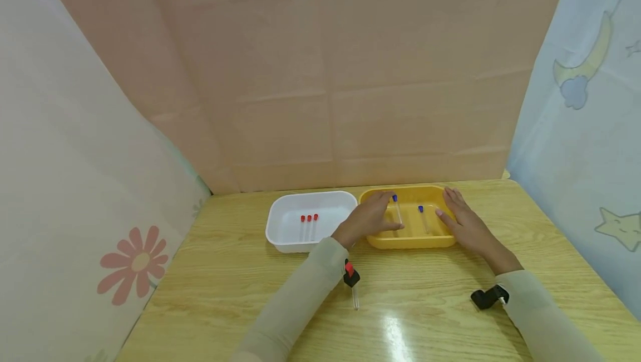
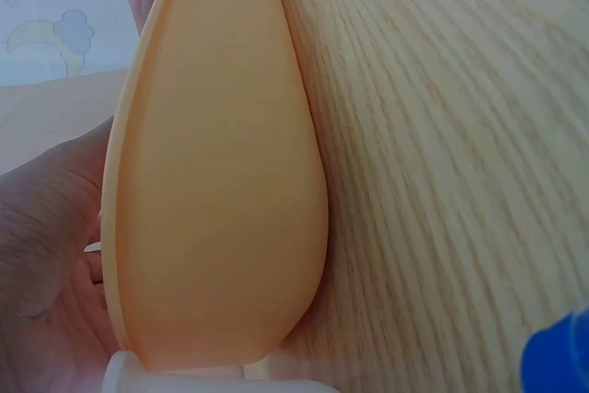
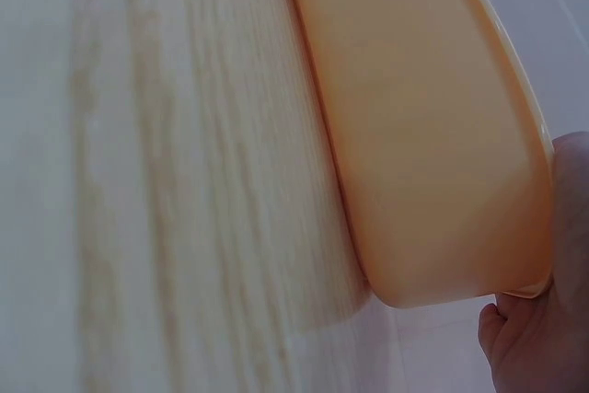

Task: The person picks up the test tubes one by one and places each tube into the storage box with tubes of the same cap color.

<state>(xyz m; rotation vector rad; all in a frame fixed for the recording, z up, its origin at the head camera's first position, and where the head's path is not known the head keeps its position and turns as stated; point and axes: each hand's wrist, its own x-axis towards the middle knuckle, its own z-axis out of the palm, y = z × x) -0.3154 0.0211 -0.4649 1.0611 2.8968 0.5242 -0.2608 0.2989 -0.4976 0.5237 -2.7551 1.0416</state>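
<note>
In the head view, my left hand [image 1: 368,218] pinches a clear tube with a blue cap [image 1: 395,198] between thumb and fingers, over the left part of the yellow tray [image 1: 410,243]. A second blue-capped tube [image 1: 424,220] lies inside that tray. At the tray's right end, my right hand [image 1: 468,228] holds the rim, its thumb over the inside. In the right wrist view, curled fingers [image 3: 494,330] show below the rim, outside the wall. The left wrist view shows the tray's outer wall [image 2: 216,172]; the held tube is not clearly seen there.
A white tray [image 1: 290,247] stands left of the yellow one with several red-capped tubes [image 1: 309,227] in it. Another clear tube [image 1: 356,299] lies on the table near my left wrist, its upper end hidden. Cloth hangs behind and at both sides.
</note>
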